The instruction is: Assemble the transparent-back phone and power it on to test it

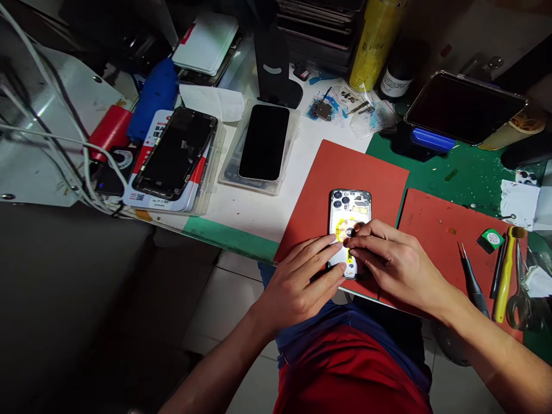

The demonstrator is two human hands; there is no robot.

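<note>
Your opened phone (342,214) lies on the red mat (340,167) at the near edge of the table (276,210), its camera lenses at the far left corner and a yellow-edged coil (340,232) in its middle. Your left hand (302,282) reaches over from the left, fingers a little apart, fingertips resting on the phone's left and near part. Your right hand (394,253) comes from the right, with thumb and fingertips drawn together over the coil; you cannot tell from here what, if anything, sits between them.

To your right, a second red mat (448,210) carries tweezers (473,282), a yellow brush (505,282) and scissors (520,305), side by side, with a small green-topped piece (490,239) just beyond. Left of your mat, a dark-screened phone (264,142) rests on a clear case (279,185), and farther left a black panel (176,152) lies on a red-and-white package (133,195). On the far side stands a yellow can (374,46), beside a dark bottle (394,85).
</note>
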